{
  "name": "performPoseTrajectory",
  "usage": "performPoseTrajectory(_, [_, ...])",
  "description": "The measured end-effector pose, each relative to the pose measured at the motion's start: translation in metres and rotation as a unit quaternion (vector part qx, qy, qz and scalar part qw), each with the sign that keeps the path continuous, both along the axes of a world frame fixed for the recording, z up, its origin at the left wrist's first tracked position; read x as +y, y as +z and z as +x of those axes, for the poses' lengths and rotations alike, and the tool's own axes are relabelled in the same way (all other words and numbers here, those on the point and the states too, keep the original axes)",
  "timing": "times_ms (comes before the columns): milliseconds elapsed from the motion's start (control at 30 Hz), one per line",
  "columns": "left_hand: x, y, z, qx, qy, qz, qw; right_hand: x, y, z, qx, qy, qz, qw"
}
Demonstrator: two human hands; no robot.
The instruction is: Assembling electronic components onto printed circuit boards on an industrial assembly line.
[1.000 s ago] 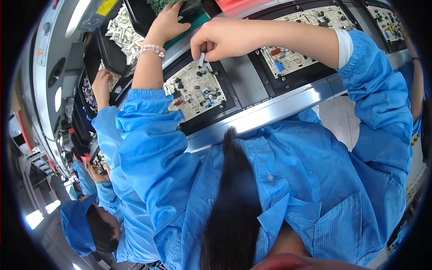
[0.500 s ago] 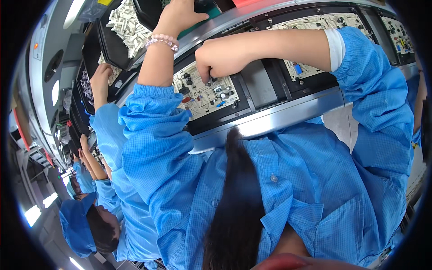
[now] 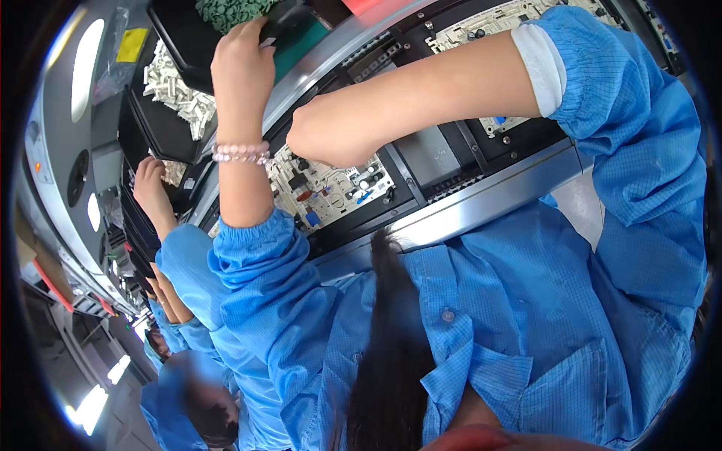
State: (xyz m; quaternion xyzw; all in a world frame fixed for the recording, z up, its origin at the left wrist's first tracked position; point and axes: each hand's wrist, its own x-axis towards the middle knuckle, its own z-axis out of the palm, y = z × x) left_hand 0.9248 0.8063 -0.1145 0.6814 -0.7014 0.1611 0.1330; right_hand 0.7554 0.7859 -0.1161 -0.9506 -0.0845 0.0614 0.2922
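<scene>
My left hand (image 3: 244, 64), a beaded bracelet at its wrist, is raised at the edge of a black tray of green parts (image 3: 229, 11). Its thumb and fingers are drawn together around something small that I cannot make out. Over the upper part of a pale circuit board (image 3: 331, 197) is my right hand (image 3: 331, 134), knuckles up and fingers curled under. Whatever those fingers hold or touch is hidden. The board, dotted with capacitors and a blue component, lies in a black carrier frame (image 3: 410, 197).
A black bin of white connectors (image 3: 177, 90) stands at the left. More circuit boards (image 3: 496, 26) sit in frames to the right along the metal rail (image 3: 481, 197). Close on my left, a co-worker's hand (image 3: 153, 188) reaches toward another bin.
My left hand has shifted left and down, its thumb closing toward the fingers. My right hand has moved left over the board, hiding its fingertips. The whole view has shifted slightly.
</scene>
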Motion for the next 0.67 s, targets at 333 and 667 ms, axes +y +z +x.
performPoseTrajectory(333, [0.028, 0.024, 0.004, 0.168, 0.058, -0.039, 0.983, 0.009, 0.007, -0.011, -0.061, -0.005, 0.026, 0.998])
performPoseTrajectory(667, [0.067, 0.041, -0.011, 0.242, 0.102, -0.118, 0.958, 0.012, 0.011, -0.016, -0.080, 0.001, 0.010, 0.997])
